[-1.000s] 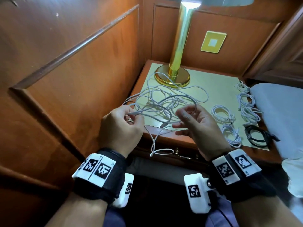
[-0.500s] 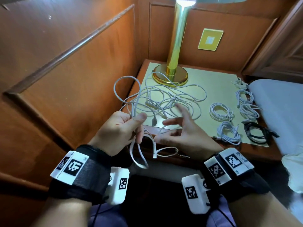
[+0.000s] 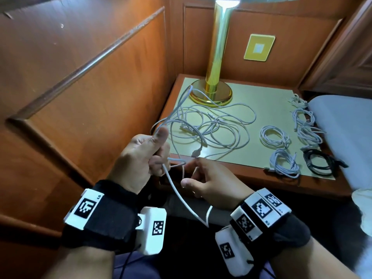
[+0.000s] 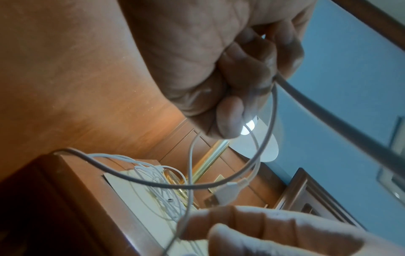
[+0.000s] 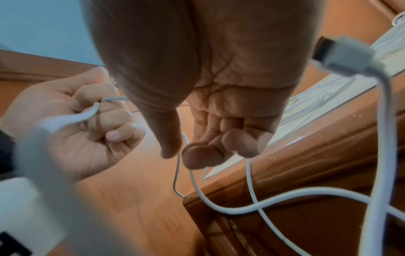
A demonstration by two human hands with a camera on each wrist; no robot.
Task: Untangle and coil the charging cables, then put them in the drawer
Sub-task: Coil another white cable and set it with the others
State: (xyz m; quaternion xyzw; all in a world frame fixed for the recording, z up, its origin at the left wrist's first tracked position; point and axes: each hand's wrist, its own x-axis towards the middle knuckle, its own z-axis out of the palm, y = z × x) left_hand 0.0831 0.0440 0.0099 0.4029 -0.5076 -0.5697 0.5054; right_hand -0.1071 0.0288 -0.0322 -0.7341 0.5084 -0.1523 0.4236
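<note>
Since half a second back, our left hand [image 3: 141, 158] has turned thumb-up and the tall loop that stood above it has dropped; our right hand [image 3: 211, 184] has come in closer, just beside it. Left fingers [image 5: 114, 119] are curled tight round the white charging cable [image 3: 177, 190], which slips out between them and sags in a loop under both wrists. Right fingers [image 5: 201, 154] are narrow, thumb and fingertips closing on a strand of that same cable just off the front edge of the worktop [image 3: 261, 176]. A USB plug [image 3: 196, 152] hangs in the air just above our right fingertips. From the left fist, strands run up and back to the tangled white cables [image 3: 211, 127] spread over the pale mat [image 3: 267, 101], reaching the brass lamp base [image 3: 211, 93]. Over on the right side of the mat lie the coiled white cables [image 3: 273, 135], more white bundles behind them, and a coiled black cable [image 3: 320, 162] nearest the bed [image 3: 346, 121]. We can't make out the drawer from here.
</note>
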